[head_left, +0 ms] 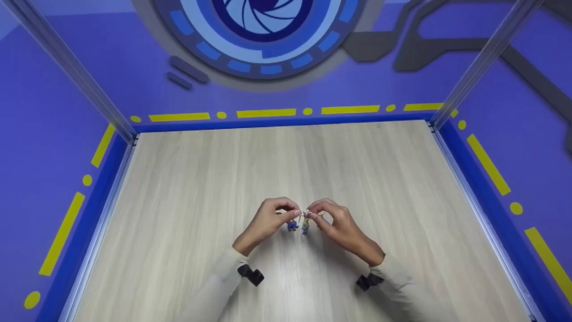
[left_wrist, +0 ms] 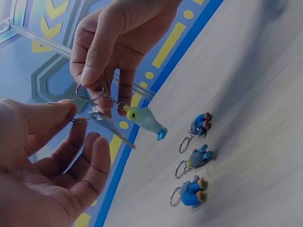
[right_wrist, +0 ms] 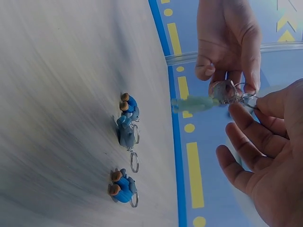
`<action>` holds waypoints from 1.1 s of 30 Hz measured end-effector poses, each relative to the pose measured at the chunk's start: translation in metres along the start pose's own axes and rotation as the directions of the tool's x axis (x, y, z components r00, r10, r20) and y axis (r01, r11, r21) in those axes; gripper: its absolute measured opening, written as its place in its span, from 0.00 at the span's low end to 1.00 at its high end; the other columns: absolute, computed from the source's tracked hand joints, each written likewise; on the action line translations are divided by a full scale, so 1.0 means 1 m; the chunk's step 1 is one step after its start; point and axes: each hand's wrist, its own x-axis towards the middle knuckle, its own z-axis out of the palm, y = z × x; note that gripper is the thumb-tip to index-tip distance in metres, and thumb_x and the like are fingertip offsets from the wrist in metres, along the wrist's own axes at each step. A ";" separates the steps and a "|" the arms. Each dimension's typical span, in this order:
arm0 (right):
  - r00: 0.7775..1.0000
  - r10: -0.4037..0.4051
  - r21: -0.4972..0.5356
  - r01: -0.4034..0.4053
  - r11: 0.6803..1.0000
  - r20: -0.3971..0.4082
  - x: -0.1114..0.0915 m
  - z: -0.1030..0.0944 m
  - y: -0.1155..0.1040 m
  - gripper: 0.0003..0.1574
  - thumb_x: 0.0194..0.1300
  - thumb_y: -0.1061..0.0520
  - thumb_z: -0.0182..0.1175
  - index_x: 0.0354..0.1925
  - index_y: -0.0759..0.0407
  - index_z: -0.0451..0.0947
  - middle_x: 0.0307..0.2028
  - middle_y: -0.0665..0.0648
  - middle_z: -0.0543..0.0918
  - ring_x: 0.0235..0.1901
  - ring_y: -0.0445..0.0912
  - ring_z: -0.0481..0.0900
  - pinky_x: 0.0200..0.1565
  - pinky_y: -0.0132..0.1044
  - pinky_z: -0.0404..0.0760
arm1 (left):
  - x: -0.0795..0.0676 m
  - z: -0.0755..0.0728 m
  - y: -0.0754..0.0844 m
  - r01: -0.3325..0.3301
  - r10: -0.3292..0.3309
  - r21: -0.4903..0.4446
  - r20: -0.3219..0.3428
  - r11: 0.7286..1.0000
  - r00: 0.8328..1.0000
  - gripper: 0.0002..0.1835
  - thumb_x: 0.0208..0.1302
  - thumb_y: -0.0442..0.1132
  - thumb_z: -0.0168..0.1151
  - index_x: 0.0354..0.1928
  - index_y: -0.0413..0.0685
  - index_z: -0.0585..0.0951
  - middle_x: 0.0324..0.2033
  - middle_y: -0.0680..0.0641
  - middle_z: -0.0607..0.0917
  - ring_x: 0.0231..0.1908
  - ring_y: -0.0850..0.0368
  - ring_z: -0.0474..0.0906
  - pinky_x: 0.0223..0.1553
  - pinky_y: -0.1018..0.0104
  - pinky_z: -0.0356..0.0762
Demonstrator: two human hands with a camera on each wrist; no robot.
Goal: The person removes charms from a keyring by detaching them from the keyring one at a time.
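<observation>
My left hand (head_left: pixel 271 215) pinches a small metal ring between thumb and index finger, its other fingers loosely bent. On that ring hangs a thin silver key (left_wrist: pixel 112 126). Facing it, my right hand (head_left: pixel 336 222) grips the split ring (left_wrist: pixel 81 93) of a keychain between thumb and fingertip. Below that ring, a pale green figure (left_wrist: pixel 144 119) with a blue end dangles from a short chain, in the air over the table. The two rings overlap in the left wrist view, right at the fingertips of both hands.
Three more figure keychains lie on the wooden table (head_left: pixel 286 165) under my hands: a blue one (left_wrist: pixel 200 124), a grey one (left_wrist: pixel 200 157) and another blue one (left_wrist: pixel 191 193), each with a metal ring. Blue panels (head_left: pixel 286 100) with yellow marks wall the table's back and sides.
</observation>
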 end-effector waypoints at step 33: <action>1.000 -0.010 -0.053 0.010 0.999 -0.009 0.001 -0.003 -0.003 0.08 0.73 0.71 0.69 0.43 0.60 0.84 0.47 0.62 0.90 0.50 0.55 0.89 0.53 0.45 0.87 | -0.003 0.002 0.005 -0.028 0.025 0.134 0.024 0.991 0.999 0.04 0.76 0.39 0.72 0.44 0.49 0.93 0.41 0.56 0.91 0.43 0.59 0.86 0.46 0.57 0.86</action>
